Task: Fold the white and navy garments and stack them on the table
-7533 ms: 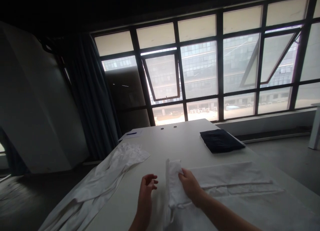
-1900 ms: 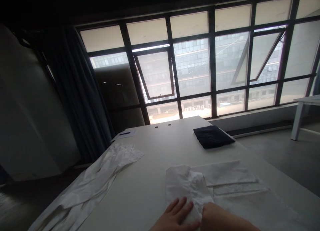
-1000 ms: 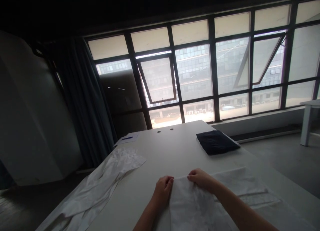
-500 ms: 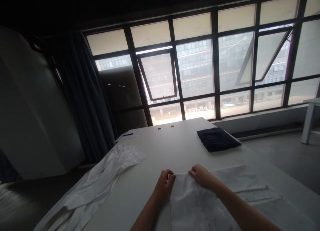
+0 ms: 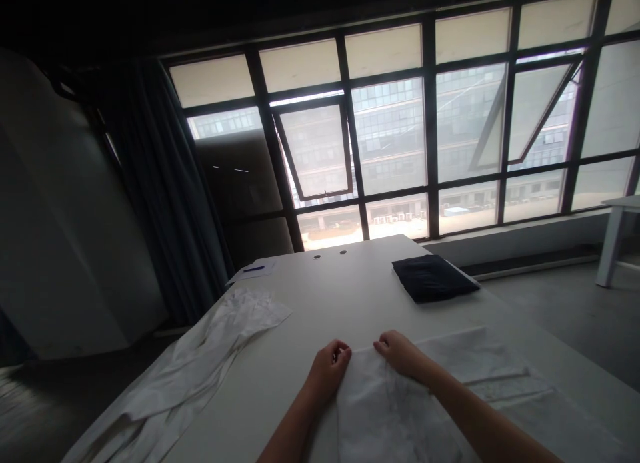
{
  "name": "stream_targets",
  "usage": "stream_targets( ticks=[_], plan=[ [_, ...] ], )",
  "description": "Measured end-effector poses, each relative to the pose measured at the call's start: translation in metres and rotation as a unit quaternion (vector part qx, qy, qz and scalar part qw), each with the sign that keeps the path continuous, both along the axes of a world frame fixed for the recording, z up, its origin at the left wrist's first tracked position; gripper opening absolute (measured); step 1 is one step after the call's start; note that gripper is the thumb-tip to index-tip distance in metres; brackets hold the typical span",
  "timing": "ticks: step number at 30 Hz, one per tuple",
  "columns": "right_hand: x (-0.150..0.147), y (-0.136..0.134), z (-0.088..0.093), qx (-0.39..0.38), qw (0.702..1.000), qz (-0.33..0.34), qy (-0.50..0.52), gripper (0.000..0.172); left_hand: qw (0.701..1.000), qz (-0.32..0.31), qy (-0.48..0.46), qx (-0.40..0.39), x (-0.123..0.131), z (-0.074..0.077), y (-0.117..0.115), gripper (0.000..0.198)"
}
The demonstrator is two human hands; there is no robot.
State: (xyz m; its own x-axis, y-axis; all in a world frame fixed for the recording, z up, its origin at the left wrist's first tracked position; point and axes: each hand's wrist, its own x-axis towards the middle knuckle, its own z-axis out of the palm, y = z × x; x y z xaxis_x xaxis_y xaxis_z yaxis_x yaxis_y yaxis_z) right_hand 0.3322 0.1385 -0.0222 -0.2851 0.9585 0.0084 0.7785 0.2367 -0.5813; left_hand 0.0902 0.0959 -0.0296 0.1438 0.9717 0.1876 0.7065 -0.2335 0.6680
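Observation:
A white cloth [image 5: 385,409] lies spread on the white table [image 5: 320,296] in front of me, with some wrinkles and a folded ridge to the right. My left hand [image 5: 331,366] pinches its far left corner, thumb and fingers curled together. A short way to the right, my right hand [image 5: 397,351] is closed on the same far edge. The stretch of edge between the hands looks fairly straight. My right forearm crosses over the cloth and hides part of it.
Crumpled white fabric [image 5: 200,369] runs along the table's left side. Folded dark cloth [image 5: 433,278] lies near the right edge. A pen [image 5: 254,269] rests on paper [image 5: 265,267] at the far left corner. Beyond stand windows [image 5: 393,139] and a dark curtain [image 5: 165,203].
My right hand has shifted very slightly left along the cloth's edge. Both hands keep their grip, and the view has moved a little.

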Motion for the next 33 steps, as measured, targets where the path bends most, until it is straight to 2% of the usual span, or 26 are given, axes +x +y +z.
stream_targets(
  ticks=[7, 11, 21, 33],
  plan=[
    [0.001, -0.005, -0.007, 0.018, 0.997, -0.023, -0.068, 0.034, 0.987, 0.057, 0.153, 0.011, 0.006, 0.003, -0.008, 0.026],
    [0.001, -0.006, -0.006, 0.024, 0.994, -0.02, -0.101, 0.043, 0.976, 0.077, 0.202, 0.008, 0.011, 0.002, -0.012, 0.026],
    [-0.001, -0.013, 0.004, 0.035, 0.988, -0.015, -0.153, 0.039, 0.957, 0.11, 0.267, 0.007, 0.019, 0.002, -0.015, 0.026],
    [0.0, -0.013, 0.006, 0.038, 0.988, -0.025, -0.147, 0.037, 0.947, 0.131, 0.295, 0.011, 0.024, -0.004, -0.019, 0.027]
  ],
)
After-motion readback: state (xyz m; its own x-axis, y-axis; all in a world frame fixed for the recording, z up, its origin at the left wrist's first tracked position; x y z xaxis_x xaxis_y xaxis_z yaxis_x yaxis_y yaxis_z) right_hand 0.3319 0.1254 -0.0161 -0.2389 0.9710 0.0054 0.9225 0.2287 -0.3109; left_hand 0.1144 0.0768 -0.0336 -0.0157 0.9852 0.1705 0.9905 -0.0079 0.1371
